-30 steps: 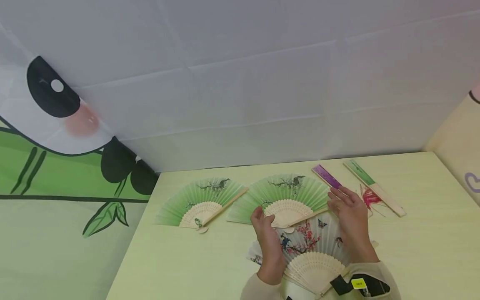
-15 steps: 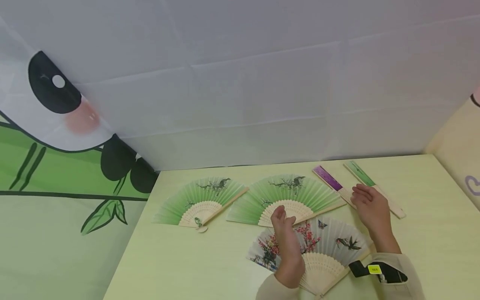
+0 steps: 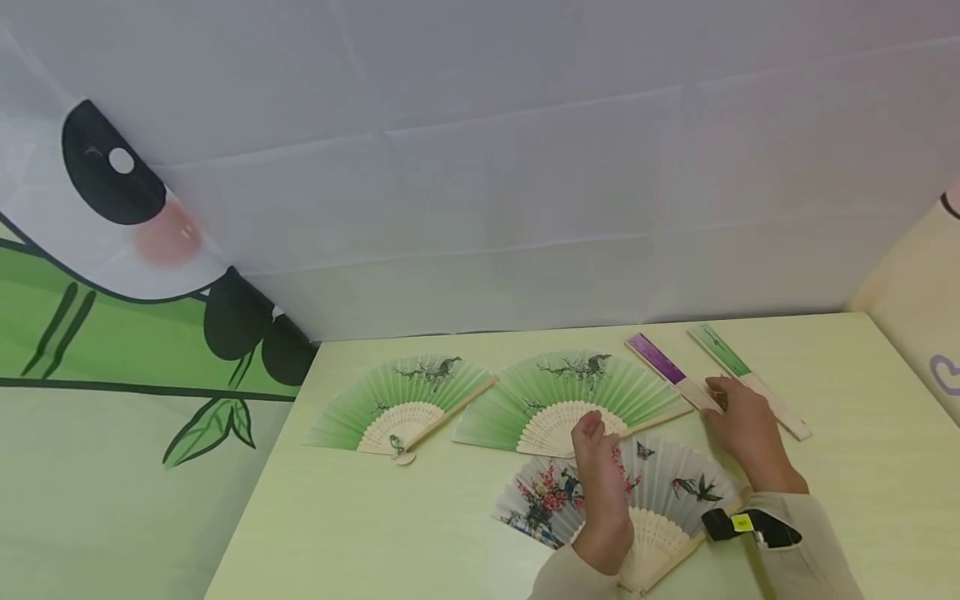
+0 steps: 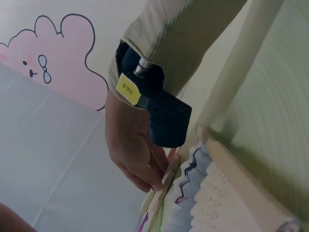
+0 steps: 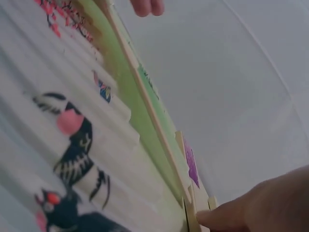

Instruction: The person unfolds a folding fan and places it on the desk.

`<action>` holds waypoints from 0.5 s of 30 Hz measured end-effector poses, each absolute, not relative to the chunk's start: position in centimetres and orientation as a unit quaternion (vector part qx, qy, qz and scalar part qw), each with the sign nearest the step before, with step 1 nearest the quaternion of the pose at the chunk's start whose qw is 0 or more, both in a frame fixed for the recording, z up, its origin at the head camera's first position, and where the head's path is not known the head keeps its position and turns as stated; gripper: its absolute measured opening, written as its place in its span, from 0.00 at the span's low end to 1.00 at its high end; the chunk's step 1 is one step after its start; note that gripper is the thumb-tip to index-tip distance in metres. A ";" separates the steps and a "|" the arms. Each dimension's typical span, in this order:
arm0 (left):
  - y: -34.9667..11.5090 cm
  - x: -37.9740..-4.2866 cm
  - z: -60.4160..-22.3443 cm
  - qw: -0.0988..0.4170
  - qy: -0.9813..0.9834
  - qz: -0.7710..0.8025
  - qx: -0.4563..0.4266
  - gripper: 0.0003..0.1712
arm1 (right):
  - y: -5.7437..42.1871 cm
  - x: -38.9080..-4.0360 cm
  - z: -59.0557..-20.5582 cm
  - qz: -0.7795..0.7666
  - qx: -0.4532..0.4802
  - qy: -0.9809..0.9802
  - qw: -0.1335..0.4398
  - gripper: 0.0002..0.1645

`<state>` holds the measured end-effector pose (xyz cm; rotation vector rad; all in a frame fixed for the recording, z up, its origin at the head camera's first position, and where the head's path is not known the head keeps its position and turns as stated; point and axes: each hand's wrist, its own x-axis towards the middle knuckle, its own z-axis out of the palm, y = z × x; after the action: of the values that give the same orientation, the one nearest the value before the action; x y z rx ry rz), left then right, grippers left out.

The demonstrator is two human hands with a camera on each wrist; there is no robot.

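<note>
My right hand point(image 3: 750, 433) pinches the bare wooden end of a folded purple hand fan point(image 3: 657, 358) lying at the back right. In the right wrist view its thumb presses on the fan's pale side stick point(image 5: 191, 212). My left hand point(image 3: 606, 492) hovers with loosely bent fingers over a spread white fan point(image 3: 660, 462) printed with red blossoms and birds, holding nothing. It hides part of that fan's ribs. The left wrist view shows the right hand point(image 4: 133, 150) at the folded fan, beyond the white fan's ribs point(image 4: 215, 198).
Two spread green fans point(image 3: 408, 400) point(image 3: 562, 375) lie side by side behind and left of the white one. A folded green fan point(image 3: 723, 350) rests right of the purple one. A pale wall cloth point(image 3: 480, 208) rises behind the table point(image 3: 337, 517).
Both hands have shifted right. The right hand has left the white fan's upper edge and come down onto the purple folded fan's end. The left hand has moved across the white fan.
</note>
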<state>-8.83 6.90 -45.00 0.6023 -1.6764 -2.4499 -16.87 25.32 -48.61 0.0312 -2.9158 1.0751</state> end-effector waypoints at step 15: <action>9.3 -9.3 -45.2 0.033 -0.570 -0.801 0.180 0.27 | 26.0 -16.8 -49.2 0.359 0.004 -0.933 0.014 0.22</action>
<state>-9.33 9.29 -45.24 0.5551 -1.7531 -2.4659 -16.84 26.04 -49.22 0.0116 -2.9073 1.1171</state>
